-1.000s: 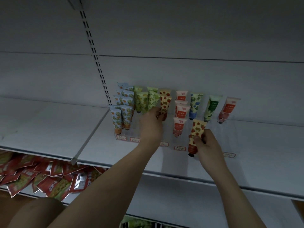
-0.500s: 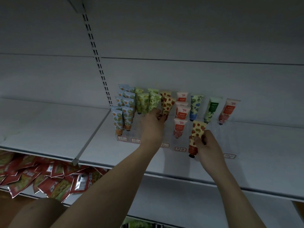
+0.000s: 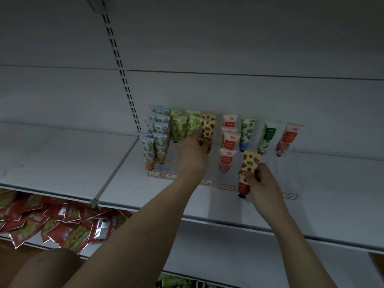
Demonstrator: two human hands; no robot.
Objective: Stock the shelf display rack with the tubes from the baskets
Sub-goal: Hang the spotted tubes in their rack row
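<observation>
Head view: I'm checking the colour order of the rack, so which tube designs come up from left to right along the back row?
Blue-and-orange tubes → green tubes → yellow tubes with red fruit → pink tubes with red labels → blue floral tube → dark green tube → a single pink tube with a red label.

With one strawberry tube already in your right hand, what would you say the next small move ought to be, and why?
Probably let the left hand release the strawberry tube it is seating in the rack, then bring the right hand with its yellow strawberry tube leftward into that same column. The matching print sits there, and the slots in front of it look unfilled, though the left hand hides part of them.
</observation>
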